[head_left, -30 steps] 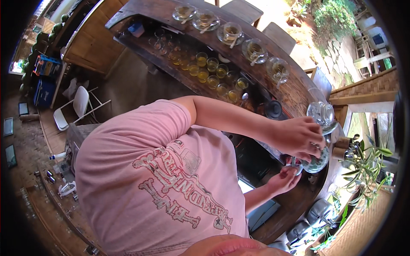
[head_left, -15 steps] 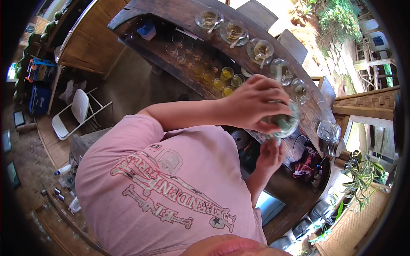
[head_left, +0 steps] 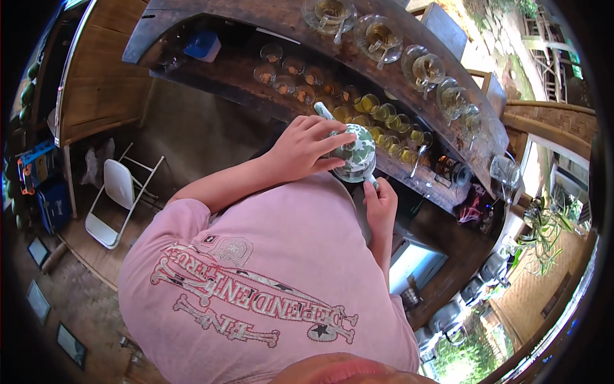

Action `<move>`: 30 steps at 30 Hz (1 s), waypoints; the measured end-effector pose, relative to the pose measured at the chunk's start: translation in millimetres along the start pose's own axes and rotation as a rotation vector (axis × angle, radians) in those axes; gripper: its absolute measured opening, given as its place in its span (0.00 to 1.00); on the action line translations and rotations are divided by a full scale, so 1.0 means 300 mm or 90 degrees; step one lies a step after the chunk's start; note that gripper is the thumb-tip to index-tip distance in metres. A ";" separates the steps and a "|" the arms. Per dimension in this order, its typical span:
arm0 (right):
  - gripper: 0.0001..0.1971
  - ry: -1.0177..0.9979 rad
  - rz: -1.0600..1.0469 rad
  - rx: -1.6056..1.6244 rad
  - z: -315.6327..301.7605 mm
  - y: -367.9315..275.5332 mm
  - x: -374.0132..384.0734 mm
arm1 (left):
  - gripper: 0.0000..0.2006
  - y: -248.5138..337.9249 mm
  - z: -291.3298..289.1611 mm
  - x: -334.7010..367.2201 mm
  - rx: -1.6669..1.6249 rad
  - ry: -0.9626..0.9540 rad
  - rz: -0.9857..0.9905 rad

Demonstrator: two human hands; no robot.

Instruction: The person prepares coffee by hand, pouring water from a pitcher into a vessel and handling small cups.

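A green-and-white mottled teapot [head_left: 363, 157] is held up in front of my chest, over the near edge of the dark wooden counter. My left hand [head_left: 312, 148] lies across its top with fingers curved over the lid, hiding part of it. Low on the other side, my right hand [head_left: 381, 202] is closed around the handle. The spout points away toward the small glasses. Several glasses of yellow liquid [head_left: 398, 123] stand just beyond the teapot. Farther left are several glasses with a little orange-brown matter [head_left: 265, 74] at the bottom.
Along the raised counter ledge [head_left: 268, 14] stand several glass cups on saucers [head_left: 378, 40] with spoons. A blue container [head_left: 202, 46] sits at the shelf's left end, and a glass jar [head_left: 505, 169] stands at the right. A white folding chair [head_left: 118, 182] is on the floor at left.
Both hands have moved left with the teapot, from the counter's right part. My left hand now lies farther back over the lid. The whole view has also shifted.
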State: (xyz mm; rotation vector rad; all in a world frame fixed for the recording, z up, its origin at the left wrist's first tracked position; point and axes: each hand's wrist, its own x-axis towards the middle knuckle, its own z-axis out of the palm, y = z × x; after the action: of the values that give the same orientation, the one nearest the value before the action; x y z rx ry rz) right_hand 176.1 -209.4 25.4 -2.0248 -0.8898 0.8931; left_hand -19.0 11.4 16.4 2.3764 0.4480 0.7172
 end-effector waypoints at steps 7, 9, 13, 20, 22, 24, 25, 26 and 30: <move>0.22 0.024 0.026 -0.143 0.089 -0.138 0.044 | 0.30 -0.122 -0.032 -0.011 -0.032 -0.069 -0.007; 0.20 0.019 0.042 -0.169 0.100 -0.150 0.049 | 0.31 -0.145 -0.036 -0.011 -0.053 -0.088 -0.013; 0.19 0.028 0.059 -0.197 0.129 -0.192 0.062 | 0.30 -0.183 -0.036 -0.010 -0.083 -0.103 -0.016; 0.21 0.028 0.050 -0.261 0.154 -0.200 0.075 | 0.32 -0.213 -0.042 -0.005 -0.109 -0.153 -0.043; 0.21 0.029 0.047 -0.265 0.156 -0.210 0.081 | 0.32 -0.219 -0.043 -0.006 -0.111 -0.158 -0.045; 0.21 0.032 0.043 -0.269 0.166 -0.219 0.082 | 0.32 -0.225 -0.044 -0.010 -0.117 -0.159 -0.051; 0.21 0.033 0.038 -0.274 0.168 -0.221 0.084 | 0.32 -0.230 -0.043 -0.010 -0.120 -0.162 -0.049; 0.20 0.035 0.033 -0.279 0.170 -0.225 0.084 | 0.32 -0.235 -0.043 -0.013 -0.127 -0.160 -0.052; 0.20 0.032 0.041 -0.291 0.177 -0.247 0.088 | 0.32 -0.247 -0.043 -0.019 -0.138 -0.176 -0.064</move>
State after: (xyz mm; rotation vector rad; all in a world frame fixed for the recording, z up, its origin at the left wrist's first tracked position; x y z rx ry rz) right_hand 125.4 -133.9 52.9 -2.4643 -1.0807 0.7130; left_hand -41.4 70.6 -24.4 2.1877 0.3485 0.3641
